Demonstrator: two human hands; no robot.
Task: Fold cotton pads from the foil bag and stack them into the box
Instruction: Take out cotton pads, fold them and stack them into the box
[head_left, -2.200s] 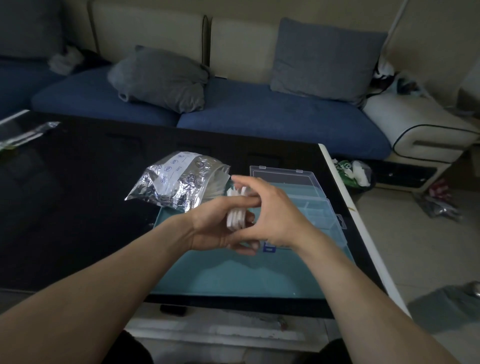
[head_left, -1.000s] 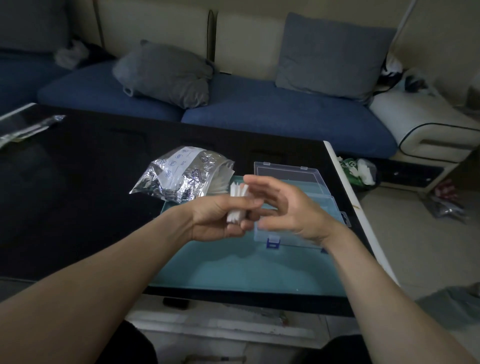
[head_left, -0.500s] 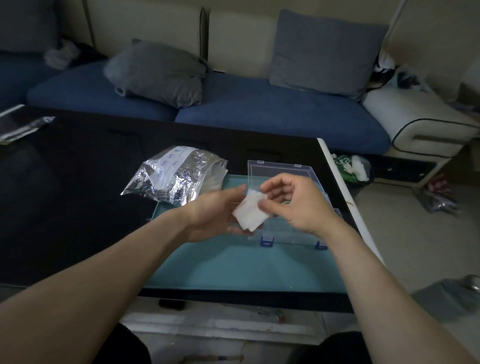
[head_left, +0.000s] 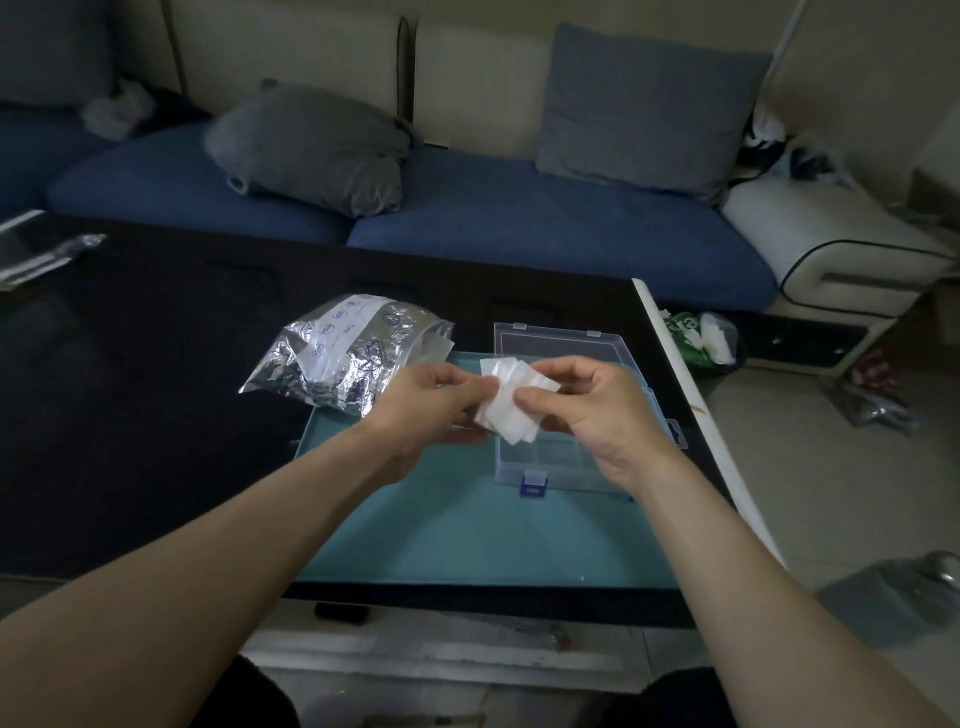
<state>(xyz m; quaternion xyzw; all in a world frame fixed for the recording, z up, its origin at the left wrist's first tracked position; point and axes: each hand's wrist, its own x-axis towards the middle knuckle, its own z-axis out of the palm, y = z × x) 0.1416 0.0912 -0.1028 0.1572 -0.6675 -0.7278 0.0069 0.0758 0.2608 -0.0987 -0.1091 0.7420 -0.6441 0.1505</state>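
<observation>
White cotton pads (head_left: 511, 402) are fanned out between both hands, above the near left part of the clear plastic box (head_left: 561, 470). My left hand (head_left: 431, 405) pinches their left edge. My right hand (head_left: 587, 405) pinches the front pad from the right with thumb and fingers. The box stands open on a teal mat (head_left: 467, 535), its lid (head_left: 558, 340) lying flat behind it, a blue latch at its front. The crumpled foil bag (head_left: 340, 361) lies to the left, its mouth facing the box, with a white pad showing in the opening.
The mat lies on a black glossy table (head_left: 145, 374), whose white right edge runs beside the box. A blue sofa with grey cushions (head_left: 311, 148) stands behind. A flat clear packet (head_left: 39, 257) lies at the table's far left. Bags litter the floor on the right.
The pads, held upright as a tight bundle in my left hand, have been turned flat and fanned out. My right hand now pinches the front pad; both hands are slightly farther apart.
</observation>
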